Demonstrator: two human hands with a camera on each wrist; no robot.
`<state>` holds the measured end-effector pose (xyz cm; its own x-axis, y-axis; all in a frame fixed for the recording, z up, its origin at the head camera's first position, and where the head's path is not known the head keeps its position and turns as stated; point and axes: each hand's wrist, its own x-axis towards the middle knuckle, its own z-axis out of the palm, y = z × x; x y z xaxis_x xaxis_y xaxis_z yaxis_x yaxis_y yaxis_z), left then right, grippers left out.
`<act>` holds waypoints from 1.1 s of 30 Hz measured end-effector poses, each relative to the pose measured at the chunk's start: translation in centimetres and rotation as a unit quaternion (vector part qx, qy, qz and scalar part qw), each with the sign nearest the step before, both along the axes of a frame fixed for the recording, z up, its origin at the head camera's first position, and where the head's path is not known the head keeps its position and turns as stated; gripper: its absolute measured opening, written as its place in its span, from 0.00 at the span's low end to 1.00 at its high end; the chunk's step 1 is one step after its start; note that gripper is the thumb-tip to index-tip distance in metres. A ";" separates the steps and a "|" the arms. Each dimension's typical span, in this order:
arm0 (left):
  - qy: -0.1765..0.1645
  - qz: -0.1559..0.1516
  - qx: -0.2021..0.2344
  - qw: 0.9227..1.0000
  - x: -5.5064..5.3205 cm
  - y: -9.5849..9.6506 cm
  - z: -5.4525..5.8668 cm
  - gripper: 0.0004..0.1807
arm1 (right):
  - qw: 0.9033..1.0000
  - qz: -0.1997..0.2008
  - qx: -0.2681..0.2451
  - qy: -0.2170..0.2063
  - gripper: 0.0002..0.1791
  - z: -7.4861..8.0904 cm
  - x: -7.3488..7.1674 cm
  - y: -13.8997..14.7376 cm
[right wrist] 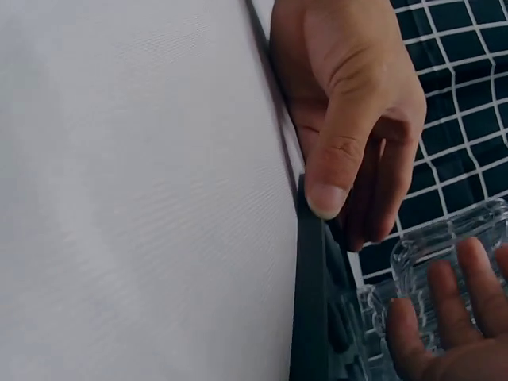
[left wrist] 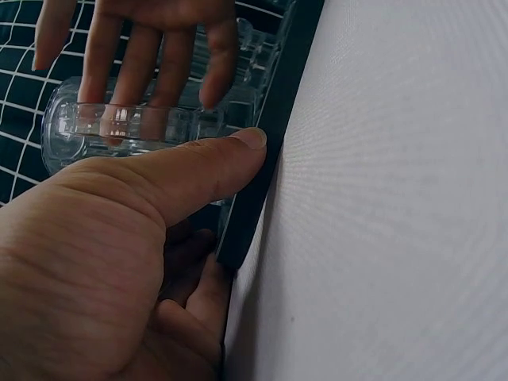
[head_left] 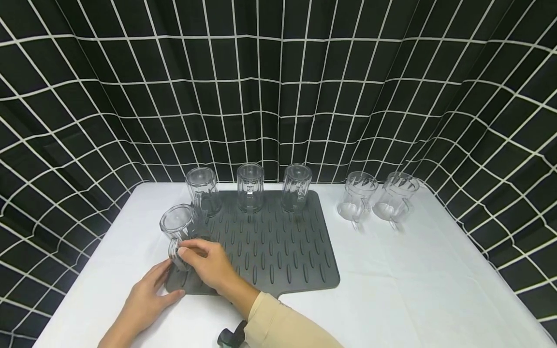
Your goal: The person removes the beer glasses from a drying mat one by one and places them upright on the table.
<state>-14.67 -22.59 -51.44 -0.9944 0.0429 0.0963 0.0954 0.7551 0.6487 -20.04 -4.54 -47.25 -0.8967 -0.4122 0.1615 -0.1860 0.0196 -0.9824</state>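
A clear glass mug stands upside down near the left front corner of the dark grey drying mat. My right hand is beside this mug, thumb and forefinger at its handle; in the left wrist view its fingers hang straight and spread in front of the glass. My left hand rests at the mat's front left corner. Its thumb lies along the front edge, and the other fingers, partly hidden, reach along the left side close to the mug's base.
Three more glass mugs stand upside down along the mat's back edge: left, middle and right. Two upright mugs, one beside another, stand on the white tablecloth to the right. A black grid-patterned curtain encloses the table.
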 end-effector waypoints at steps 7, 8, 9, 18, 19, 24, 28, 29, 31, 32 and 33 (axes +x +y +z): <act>0.013 -0.003 -0.006 1.000 0.0 0.0 0.0 0.48 | 0.999 0.028 -0.018 -0.034 0.13 0.3 0.1 -1.0; 0.014 -0.002 -0.006 1.000 0.0 0.0 0.0 0.48 | 0.999 0.026 -0.017 -0.034 0.12 0.2 0.1 -1.1; 0.014 -0.002 -0.007 1.000 -0.1 0.0 0.0 0.47 | 0.999 0.024 -0.015 -0.034 0.12 0.2 0.1 -1.2; 0.013 0.000 -0.006 1.000 0.0 0.0 -0.1 0.47 | 0.997 0.013 -0.046 -0.061 0.10 -0.4 0.3 -1.7; 0.015 0.000 -0.005 1.000 0.0 0.0 -0.1 0.47 | 0.996 0.014 -0.059 -0.068 0.10 -0.5 0.4 -1.8; 0.023 0.000 -0.001 1.000 0.2 -0.1 -0.1 0.46 | 0.988 0.021 -0.130 -0.085 0.10 -1.0 0.8 -1.8; 0.011 0.001 0.006 1.000 0.2 0.0 -0.1 0.46 | 0.985 0.001 -0.161 -0.065 0.10 -1.4 0.9 -1.5; 0.009 0.002 0.005 1.000 0.1 0.0 0.0 0.47 | 0.985 -0.007 -0.164 -0.057 0.09 -1.4 0.9 -1.3; 0.005 0.002 0.007 1.000 0.1 0.1 0.0 0.47 | 0.984 -0.024 -0.169 -0.043 0.09 -1.4 1.1 -0.9; 0.003 0.002 0.006 1.000 0.2 0.1 0.0 0.47 | 0.984 -0.028 -0.171 -0.041 0.09 -1.4 1.2 -0.6; 0.004 0.001 0.007 1.000 0.2 0.2 0.0 0.47 | 0.983 -0.031 -0.176 -0.040 0.09 -1.3 1.3 -0.3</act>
